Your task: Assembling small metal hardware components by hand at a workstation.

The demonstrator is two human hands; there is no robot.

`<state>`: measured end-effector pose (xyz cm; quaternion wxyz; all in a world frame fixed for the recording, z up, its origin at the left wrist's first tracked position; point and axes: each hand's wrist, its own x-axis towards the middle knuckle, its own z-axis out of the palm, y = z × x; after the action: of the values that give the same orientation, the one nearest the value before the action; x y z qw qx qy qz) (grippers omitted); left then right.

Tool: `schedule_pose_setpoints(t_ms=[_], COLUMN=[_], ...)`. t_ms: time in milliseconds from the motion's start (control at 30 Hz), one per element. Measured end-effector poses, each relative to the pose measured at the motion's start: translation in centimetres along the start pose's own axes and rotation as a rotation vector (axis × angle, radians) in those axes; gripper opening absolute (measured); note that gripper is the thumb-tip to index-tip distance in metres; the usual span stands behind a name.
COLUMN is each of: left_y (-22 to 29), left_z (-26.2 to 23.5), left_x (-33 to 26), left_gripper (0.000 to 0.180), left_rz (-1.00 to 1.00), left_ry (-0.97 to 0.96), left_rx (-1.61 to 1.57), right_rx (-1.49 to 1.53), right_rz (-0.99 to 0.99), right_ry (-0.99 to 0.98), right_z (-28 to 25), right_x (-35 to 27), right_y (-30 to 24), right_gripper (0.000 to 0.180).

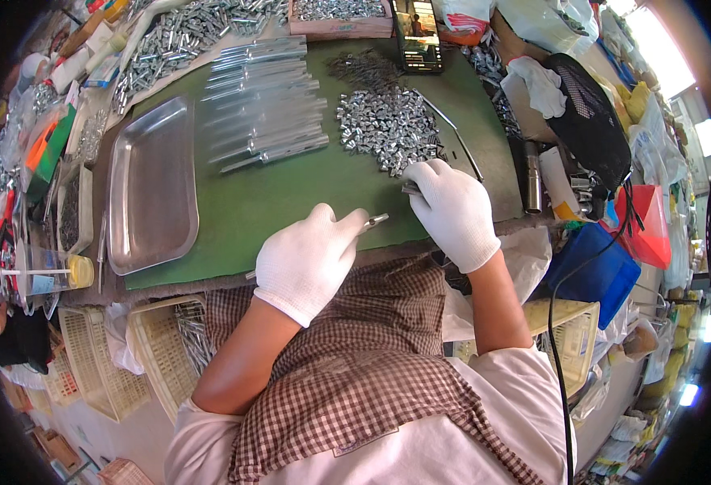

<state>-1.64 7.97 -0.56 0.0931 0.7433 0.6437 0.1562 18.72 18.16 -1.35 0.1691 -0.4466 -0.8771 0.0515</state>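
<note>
My left hand (303,263), in a white glove, is closed around a slim metal tube (378,219); one end sticks out past the fingers over the green mat (347,191). At the near edge of the small-parts pile, my gloved right hand (455,212) pinches a small metal piece (410,188), mostly hidden by the fingers. Short silvery metal pieces (384,121) lie heaped just beyond that hand. Behind them is a heap of thin dark pins (365,69). A row of shiny metal tubes (271,105) lies left of the heaps.
A shallow steel tray (153,186) sits at the mat's left. A thin metal rod (462,144) lies right of the heap, and a phone (418,36) stands at the back. Many metal parts (202,36) are piled far left. A black cable (561,323) hangs at my right.
</note>
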Motion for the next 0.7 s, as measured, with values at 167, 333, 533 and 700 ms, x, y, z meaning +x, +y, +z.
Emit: schedule_pose_setpoints(t_ms=[167,333,533,700], left_y=[0.1,0.0,-0.1,-0.2], left_z=[-0.1,-0.1,0.0,0.3], left_x=[0.0,0.3,0.1,-0.2], left_gripper=[0.021,0.014,0.019,0.027], left_rz=[-0.045,-0.006,-0.009,0.015], left_ry=[-0.052,-0.032,-0.042,-0.022], left_rx=[-0.007,0.003,0.000,0.018], right_rx=[0.337,0.661,0.568,0.538], right_rz=[-0.056,-0.010,-0.088,-0.044], right_ry=[0.035,-0.020,-0.031,-0.059], right_z=[0.9,0.5,0.6,0.3], right_x=[-0.8,-1.6,-1.3,-1.2], right_y=[0.2,-2.3,-3.0,-3.6], right_gripper=[0.013,0.020,0.021,0.019])
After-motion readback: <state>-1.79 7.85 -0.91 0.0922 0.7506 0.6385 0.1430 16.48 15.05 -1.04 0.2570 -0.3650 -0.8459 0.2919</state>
